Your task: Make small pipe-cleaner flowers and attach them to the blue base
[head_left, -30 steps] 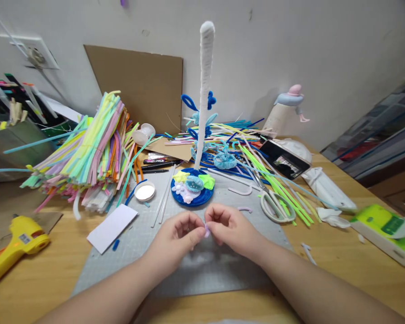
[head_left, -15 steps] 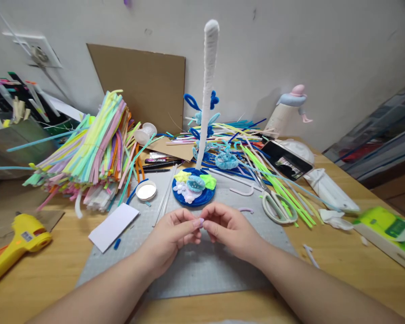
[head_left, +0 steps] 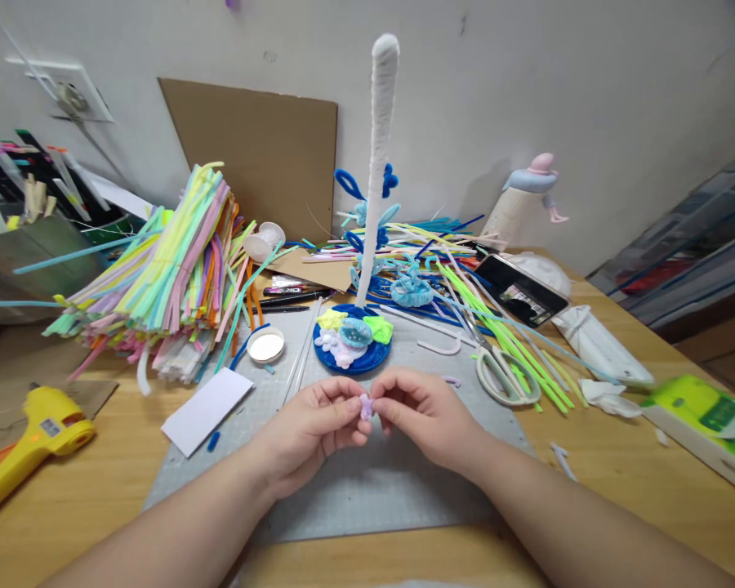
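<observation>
Between my two hands is a small lilac pipe-cleaner piece (head_left: 366, 407), bent into a compact shape whose details are too small to make out. My left hand (head_left: 322, 425) pinches it from the left with thumb and index finger. From the other side, my right hand (head_left: 413, 412) grips it with thumb and fingertips. Just beyond them stands a round blue fuzzy base (head_left: 373, 359) bearing yellow, green, white and light-blue shapes. A tall white wrapped stem (head_left: 380, 139) rises behind it, with blue pipe-cleaner loops (head_left: 348, 184) around it.
A grey cutting mat (head_left: 380, 506) lies under my hands. Scissors (head_left: 507, 376) and green pipe cleaners (head_left: 483, 318) are at right. Leftward are a white card (head_left: 207, 411), a round tin (head_left: 265, 346), a yellow glue gun (head_left: 52, 425) and a large pipe-cleaner bundle (head_left: 171, 253).
My fingers have shifted slightly apart, so more of the lilac piece shows between them. Everything else on the table stays in place.
</observation>
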`<state>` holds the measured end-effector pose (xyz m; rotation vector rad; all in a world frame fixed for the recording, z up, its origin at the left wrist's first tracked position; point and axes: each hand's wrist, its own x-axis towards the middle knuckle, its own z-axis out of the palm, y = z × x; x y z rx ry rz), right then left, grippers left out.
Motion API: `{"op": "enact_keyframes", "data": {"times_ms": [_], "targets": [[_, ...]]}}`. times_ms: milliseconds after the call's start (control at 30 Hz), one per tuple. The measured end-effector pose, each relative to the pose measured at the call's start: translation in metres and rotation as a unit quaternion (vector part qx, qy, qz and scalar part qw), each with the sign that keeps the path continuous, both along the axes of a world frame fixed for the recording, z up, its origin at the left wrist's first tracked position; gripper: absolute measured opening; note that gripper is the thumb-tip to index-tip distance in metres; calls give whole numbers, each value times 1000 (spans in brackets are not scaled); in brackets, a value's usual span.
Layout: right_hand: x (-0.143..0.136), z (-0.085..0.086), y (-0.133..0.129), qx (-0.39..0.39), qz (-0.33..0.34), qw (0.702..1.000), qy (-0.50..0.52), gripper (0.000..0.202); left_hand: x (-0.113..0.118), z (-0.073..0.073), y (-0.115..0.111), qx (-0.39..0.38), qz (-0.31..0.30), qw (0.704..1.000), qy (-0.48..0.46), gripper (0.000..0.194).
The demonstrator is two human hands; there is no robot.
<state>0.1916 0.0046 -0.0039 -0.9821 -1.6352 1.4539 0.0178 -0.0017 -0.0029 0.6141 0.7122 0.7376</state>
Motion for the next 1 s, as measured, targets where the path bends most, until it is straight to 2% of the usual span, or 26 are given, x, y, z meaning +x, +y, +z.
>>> {"op": "enact_keyframes", "data": {"times_ms": [100,267,367,467,600,767,867,1000], "targets": [[-1,2,1,-79,23,995,64,17,0,1,0,82,0,996,27,19],[-1,2,0,-81,61,992,72,16,-1,8,-3,231,-8,961,150,12],[1,3,-2,-48,60,996,42,12,-2,13,-5,311,-23,927,209,4],[3,7,-2,16,67,998,-8,9,-4,14,-6,373,-40,888,264,2],[7,14,-3,116,88,985,-92,10,-6,12,-6,422,-50,850,312,4],[7,16,-6,179,103,970,-130,7,-4,12,-6,469,-52,812,343,6],[3,14,-8,153,71,978,-124,9,-4,10,-7,524,-30,771,361,10],[-3,12,-11,38,41,996,-68,10,-6,7,-8,605,-9,703,374,19]]}}
